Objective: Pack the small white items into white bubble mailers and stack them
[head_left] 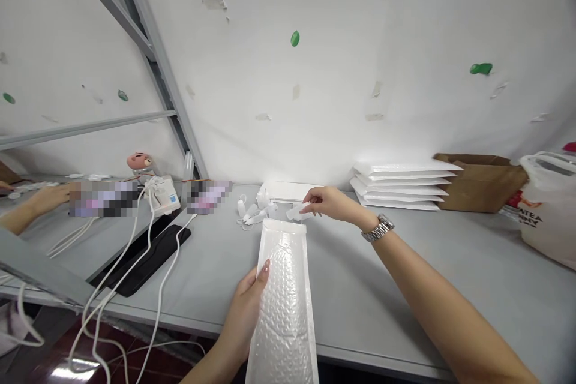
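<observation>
the left hand [246, 300] grips one white bubble mailer [287, 300], which lies right of it and nearer than the right hand [327, 203], whose fingertips pinch one small translucent piece [296, 212] beyond the mailer's far end. far right: about five stacked envelopes [398, 186], one brown bag [479, 189].

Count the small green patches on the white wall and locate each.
4 green patches: one far left, one left of the grey metal post, one upper centre, one right; the post may hide others.
</observation>
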`<move>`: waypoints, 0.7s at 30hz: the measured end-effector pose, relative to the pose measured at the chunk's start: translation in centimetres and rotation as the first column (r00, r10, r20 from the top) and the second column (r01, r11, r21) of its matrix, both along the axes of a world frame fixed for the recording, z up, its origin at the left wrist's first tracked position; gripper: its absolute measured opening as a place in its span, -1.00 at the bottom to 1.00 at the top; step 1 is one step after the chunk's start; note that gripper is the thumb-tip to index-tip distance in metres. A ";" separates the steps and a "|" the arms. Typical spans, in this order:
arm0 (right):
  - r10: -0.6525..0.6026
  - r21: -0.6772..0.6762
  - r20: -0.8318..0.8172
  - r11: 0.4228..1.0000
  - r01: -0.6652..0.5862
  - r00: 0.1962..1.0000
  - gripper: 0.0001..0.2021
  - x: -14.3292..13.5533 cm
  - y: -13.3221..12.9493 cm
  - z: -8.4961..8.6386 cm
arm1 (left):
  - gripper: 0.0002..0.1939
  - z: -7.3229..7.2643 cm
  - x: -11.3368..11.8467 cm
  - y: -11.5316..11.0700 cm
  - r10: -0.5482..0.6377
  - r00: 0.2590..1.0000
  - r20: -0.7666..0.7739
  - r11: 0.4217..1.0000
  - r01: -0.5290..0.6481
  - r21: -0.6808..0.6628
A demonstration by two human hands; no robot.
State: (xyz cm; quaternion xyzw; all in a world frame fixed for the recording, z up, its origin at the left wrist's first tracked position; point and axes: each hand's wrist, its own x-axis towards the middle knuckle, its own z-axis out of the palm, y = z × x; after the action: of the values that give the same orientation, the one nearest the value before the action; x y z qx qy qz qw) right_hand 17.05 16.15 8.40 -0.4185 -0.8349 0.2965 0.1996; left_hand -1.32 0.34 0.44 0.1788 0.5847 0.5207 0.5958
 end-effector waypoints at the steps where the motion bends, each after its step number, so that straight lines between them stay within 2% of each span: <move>1: 0.029 -0.008 0.006 1.000 -0.029 1.000 -0.83 -0.1 -0.4 0.3 | -0.61 -0.1 0.0 0.0 -0.027 1.000 -0.013 0.999 0.027 0.021; 4: 0.145 -0.052 0.060 0.988 -0.142 0.988 -0.82 -0.4 -1.3 0.8 | -0.58 0.0 0.2 -0.1 -0.131 0.989 -0.070 0.983 0.139 0.122; 7: 0.310 -0.155 0.100 0.943 -0.293 0.945 -0.78 -0.4 -1.6 0.9 | -0.59 0.3 0.6 -0.3 -0.221 0.965 -0.141 0.948 0.246 0.204; 9: 0.402 -0.226 0.073 0.898 -0.378 0.913 -0.78 -0.5 -1.7 0.9 | -0.58 0.4 0.8 -0.5 -0.254 0.952 -0.169 0.932 0.288 0.219; 11: 0.431 -0.259 0.006 0.872 -0.415 0.902 -0.77 -0.8 -2.0 0.9 | -0.57 0.3 0.9 -0.5 -0.263 0.949 -0.177 0.930 0.298 0.216; 13: 0.365 -0.256 -0.080 0.892 -0.373 0.928 -0.76 -1.3 -2.4 0.8 | -0.56 0.2 0.8 -0.5 -0.239 0.954 -0.179 0.940 0.274 0.206; 17: 0.135 -0.184 -0.188 0.968 -0.170 0.973 -0.82 -3.1 -3.4 0.3 | -0.47 0.3 0.4 -0.5 -0.146 0.974 -0.173 0.968 0.177 0.180; 21: 0.003 -0.115 -0.316 0.992 -0.042 0.949 -0.91 -4.9 -4.3 -1.0 | -0.44 0.5 0.2 -0.5 -0.096 0.978 -0.184 0.976 0.129 0.176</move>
State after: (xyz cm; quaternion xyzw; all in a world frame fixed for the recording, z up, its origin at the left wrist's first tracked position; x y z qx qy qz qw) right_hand 12.14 11.86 7.44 -0.3674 -0.7776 0.4118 0.3013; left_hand -1.08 -0.19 0.92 0.3118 0.5722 0.5209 0.5513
